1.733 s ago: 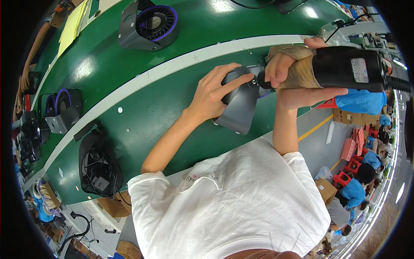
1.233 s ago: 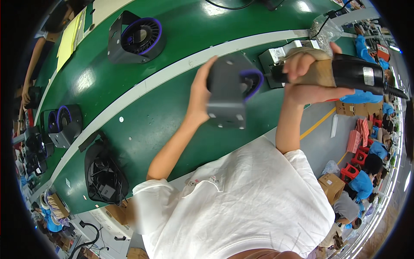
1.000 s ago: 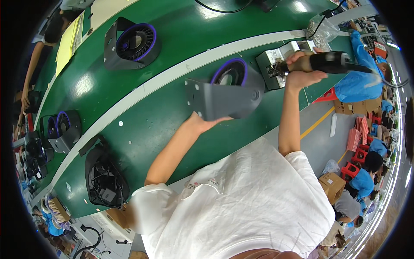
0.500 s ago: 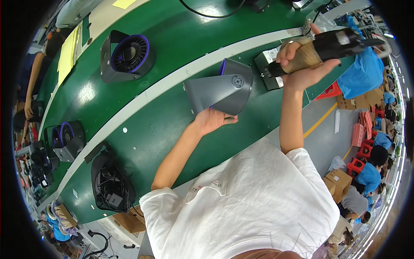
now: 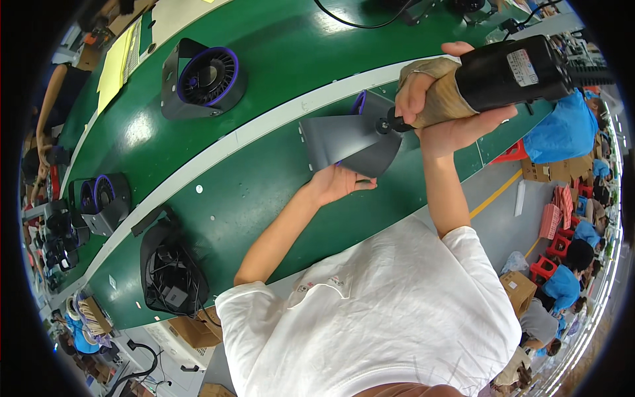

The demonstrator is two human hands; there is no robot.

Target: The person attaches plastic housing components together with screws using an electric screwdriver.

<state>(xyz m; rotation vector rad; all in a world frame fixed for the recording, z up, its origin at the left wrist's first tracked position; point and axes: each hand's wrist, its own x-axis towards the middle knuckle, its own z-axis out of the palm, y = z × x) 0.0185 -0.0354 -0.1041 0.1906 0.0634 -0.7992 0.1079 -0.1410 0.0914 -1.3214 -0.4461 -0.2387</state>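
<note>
Power driver against a grey fan at a glossy green worktop (image 5: 258, 205).
The right hand (image 5: 455, 135) has its fingers clamped round the black power driver (image 5: 499, 74), tip at the bracket joint of the grey fan (image 5: 347, 140), mid-worktop, near side of a pale strip (image 5: 225, 147); the left hand (image 5: 333, 186) reaches beneath, its grip impossible to tell. Far left, a purple-ringed fan (image 5: 206, 78); near left, a black bag (image 5: 173, 264). Rightward, a yellow line (image 5: 495, 195) crosses the floor (image 5: 497, 177) near red stools (image 5: 544, 266).

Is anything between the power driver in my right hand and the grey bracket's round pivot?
Nothing visible: the power driver has its tip at the round pivot, and your left hand sits clear, nearer you.
</note>
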